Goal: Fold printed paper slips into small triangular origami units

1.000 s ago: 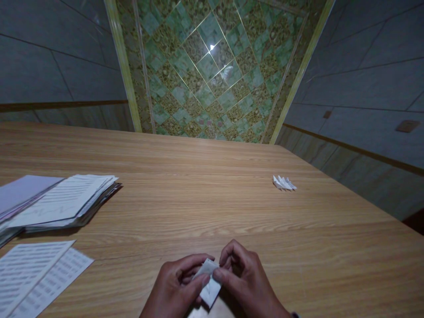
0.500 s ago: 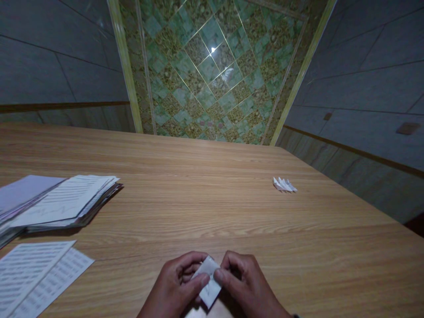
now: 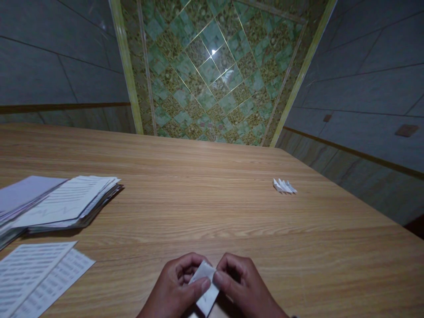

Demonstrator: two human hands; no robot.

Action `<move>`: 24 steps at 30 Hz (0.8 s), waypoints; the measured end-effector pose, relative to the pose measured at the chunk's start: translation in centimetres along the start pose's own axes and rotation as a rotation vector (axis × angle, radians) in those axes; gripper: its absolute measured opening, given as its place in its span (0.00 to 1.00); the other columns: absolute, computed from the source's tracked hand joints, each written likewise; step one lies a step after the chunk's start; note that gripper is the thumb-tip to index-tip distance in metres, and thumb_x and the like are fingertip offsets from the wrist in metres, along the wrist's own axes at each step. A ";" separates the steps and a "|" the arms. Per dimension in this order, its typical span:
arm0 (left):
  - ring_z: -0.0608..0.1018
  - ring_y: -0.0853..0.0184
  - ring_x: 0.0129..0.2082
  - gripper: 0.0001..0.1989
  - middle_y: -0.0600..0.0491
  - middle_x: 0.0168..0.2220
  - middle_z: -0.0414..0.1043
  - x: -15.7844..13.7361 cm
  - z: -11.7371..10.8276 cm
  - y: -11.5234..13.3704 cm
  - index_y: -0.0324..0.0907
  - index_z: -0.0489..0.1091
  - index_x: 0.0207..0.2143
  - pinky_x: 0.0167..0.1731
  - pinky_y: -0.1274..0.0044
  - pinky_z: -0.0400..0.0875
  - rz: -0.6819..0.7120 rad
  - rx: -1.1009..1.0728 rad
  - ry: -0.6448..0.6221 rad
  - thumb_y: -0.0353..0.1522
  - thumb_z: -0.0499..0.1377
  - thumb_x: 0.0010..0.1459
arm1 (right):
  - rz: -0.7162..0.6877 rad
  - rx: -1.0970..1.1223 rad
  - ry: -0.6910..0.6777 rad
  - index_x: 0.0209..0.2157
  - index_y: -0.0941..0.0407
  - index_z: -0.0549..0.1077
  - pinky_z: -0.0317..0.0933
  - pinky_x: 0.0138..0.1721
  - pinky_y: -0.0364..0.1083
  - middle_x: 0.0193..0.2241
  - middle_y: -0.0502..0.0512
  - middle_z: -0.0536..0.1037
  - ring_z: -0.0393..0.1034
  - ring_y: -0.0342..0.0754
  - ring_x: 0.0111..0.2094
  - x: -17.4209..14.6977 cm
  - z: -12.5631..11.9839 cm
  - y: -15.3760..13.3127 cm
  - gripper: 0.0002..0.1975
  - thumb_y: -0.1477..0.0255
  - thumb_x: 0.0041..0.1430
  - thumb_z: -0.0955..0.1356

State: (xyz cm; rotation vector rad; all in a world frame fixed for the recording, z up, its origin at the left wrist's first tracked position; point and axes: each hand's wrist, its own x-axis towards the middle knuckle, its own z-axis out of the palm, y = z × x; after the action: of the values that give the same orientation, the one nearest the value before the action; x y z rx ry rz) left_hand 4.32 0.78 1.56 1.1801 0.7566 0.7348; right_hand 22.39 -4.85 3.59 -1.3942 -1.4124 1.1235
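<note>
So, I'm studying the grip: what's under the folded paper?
Curled fingers of the left hand show at the upper-left edge of the folded paper; anything directly underneath is covered.

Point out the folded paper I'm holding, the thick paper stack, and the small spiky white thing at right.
Folded paper (image 3: 208,299): head view, lower half.
Thick paper stack (image 3: 66,201): head view, top sheet.
Spiky white thing (image 3: 285,187): head view, middle.

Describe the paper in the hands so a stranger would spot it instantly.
Find the wood-grain table, then, at the bottom centre of the view, the left hand and right hand. The small, pale folded paper is pinched between them; unlike the spiky white paper cluster or printed sheets, it is held.
</note>
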 end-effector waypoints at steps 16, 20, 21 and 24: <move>0.77 0.65 0.29 0.18 0.51 0.29 0.78 0.3 0.0 -0.4 0.41 0.77 0.32 0.32 0.77 0.69 -0.052 -0.269 -0.042 0.43 0.75 0.48 | -0.004 0.151 0.027 0.32 0.54 0.66 0.54 0.32 0.46 0.27 0.47 0.66 0.59 0.47 0.30 0.1 0.6 -0.5 0.13 0.63 0.50 0.71; 0.79 0.60 0.38 0.16 0.49 0.35 0.79 -0.2 0.8 0.9 0.42 0.78 0.37 0.42 0.72 0.70 -0.071 -0.375 -0.075 0.43 0.73 0.52 | -0.039 0.094 0.028 0.35 0.54 0.66 0.56 0.36 0.47 0.30 0.48 0.67 0.60 0.48 0.33 -0.1 1.5 -0.6 0.14 0.71 0.44 0.70; 0.79 0.59 0.40 0.16 0.48 0.37 0.79 -0.3 1.0 1.0 0.42 0.78 0.38 0.44 0.72 0.70 -0.076 -0.390 -0.087 0.43 0.73 0.52 | -0.042 0.089 0.047 0.35 0.54 0.66 0.57 0.37 0.47 0.31 0.49 0.68 0.60 0.48 0.33 -0.2 1.6 -0.5 0.14 0.71 0.44 0.70; 0.76 0.61 0.40 0.16 0.51 0.35 0.75 -0.6 1.3 0.9 0.43 0.77 0.36 0.43 0.73 0.69 -0.090 -0.423 -0.110 0.42 0.73 0.51 | -0.066 0.085 0.073 0.33 0.54 0.67 0.57 0.35 0.47 0.29 0.49 0.69 0.62 0.48 0.32 -0.3 1.9 -0.2 0.10 0.70 0.48 0.70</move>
State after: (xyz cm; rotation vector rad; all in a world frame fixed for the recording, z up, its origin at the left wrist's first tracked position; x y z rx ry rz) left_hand 4.94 -0.15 2.79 0.7905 0.5259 0.7066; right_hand 20.53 -5.17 3.30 -1.3072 -1.3344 1.0675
